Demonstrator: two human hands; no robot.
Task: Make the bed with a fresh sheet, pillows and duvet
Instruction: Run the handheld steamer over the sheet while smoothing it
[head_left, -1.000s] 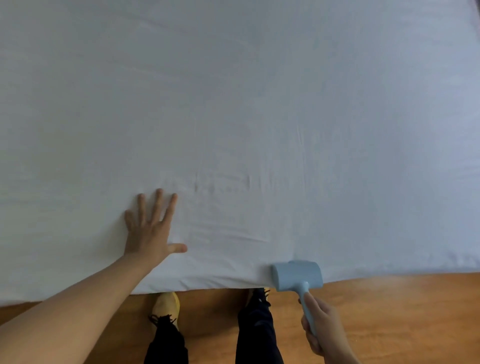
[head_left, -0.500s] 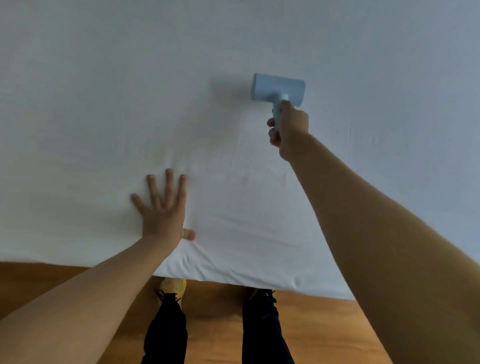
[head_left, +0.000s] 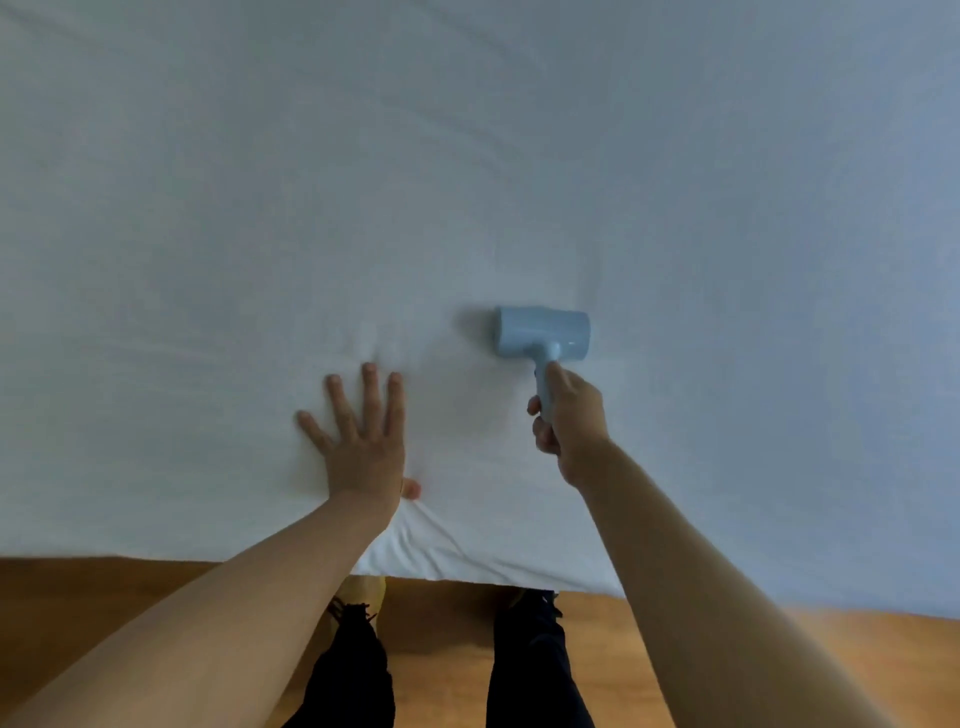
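A white sheet is spread across the bed and fills most of the view, its near edge hanging just above a wooden floor. At the left, a bare forearm is stretched up from the lower corner, and the left hand is laid flat on the sheet with the fingers straight and fanned wide; nothing is held by it. The thumb is tucked out toward the right, and small creases in the cloth are gathered just beyond the fingertips and below the heel of the palm, running down to the hem.

Below the left hand and between the two forearms, dark trouser legs are seen over the floor, with a yellow shoe partly hidden under the sheet's edge.

To the right of the left hand, and well apart from it, a pale blue roller tool is set against the sheet, its wide head lying crosswise just beyond the knuckles of the right hand. The short handle is gripped by that hand, the fingers curled round it and the thumb laid along its top. Whether the head is pressed into the cloth or only touching it cannot be told. Past the right forearm the sheet is smooth and shaded grey-blue.
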